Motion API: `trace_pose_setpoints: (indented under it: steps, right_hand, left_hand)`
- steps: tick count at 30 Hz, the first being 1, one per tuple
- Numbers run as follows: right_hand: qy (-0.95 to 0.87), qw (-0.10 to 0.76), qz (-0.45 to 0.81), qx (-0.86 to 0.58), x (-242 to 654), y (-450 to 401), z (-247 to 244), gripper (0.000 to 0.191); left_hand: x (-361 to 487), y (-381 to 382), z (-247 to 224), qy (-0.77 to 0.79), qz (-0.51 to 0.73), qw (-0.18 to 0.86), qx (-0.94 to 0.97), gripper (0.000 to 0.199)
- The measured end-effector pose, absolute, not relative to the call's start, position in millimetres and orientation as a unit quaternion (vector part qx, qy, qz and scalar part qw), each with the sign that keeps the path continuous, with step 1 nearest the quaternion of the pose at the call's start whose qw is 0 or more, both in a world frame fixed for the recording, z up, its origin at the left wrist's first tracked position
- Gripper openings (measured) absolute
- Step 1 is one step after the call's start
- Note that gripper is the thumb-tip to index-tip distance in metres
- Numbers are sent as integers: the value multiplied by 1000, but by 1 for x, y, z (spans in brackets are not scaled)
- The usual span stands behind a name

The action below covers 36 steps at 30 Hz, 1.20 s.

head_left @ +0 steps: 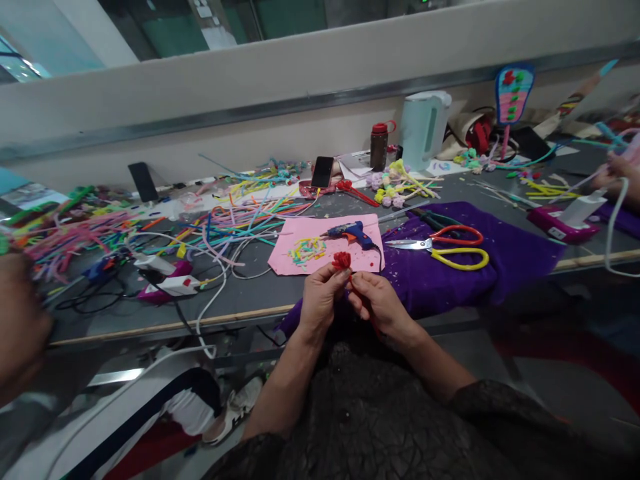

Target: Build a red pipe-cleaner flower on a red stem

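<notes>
Centre stage, held up just over the near edge of the pink sheet (295,228), it's the red chenille bunch (342,259)! Vivid, fuzzy red all over, with plump rounded lobes packed side by side at the top, narrowing sharply to the point where the fingers grip it. The left hand (320,293) has thumb and fingertips clamped on it, right below those lobes. Close alongside comes the right hand (383,300), thumb and finger pinched together at the narrow lower end, and there's a strip of red showing beneath that palm; its far end is too dark to make out. Just beyond, on the sheet, a blue glue gun (367,239) lies beside a scatter of short yellow, white and green pieces (306,252).
</notes>
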State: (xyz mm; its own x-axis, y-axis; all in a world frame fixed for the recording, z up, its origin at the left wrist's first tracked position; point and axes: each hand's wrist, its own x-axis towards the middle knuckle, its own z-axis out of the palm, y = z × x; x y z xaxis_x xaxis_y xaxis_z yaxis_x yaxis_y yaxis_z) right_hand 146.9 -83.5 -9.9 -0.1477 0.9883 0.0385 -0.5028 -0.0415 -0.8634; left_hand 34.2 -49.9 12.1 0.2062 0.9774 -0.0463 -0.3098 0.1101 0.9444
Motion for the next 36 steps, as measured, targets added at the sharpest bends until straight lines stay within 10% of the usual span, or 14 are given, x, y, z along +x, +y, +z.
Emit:
trace_pose_setpoints:
  steps: [36]
  right_hand:
    - [-447, 583, 584, -345, 153, -85, 8, 27]
  left_hand:
    - [38, -59, 22, 382, 491, 670, 404, 32]
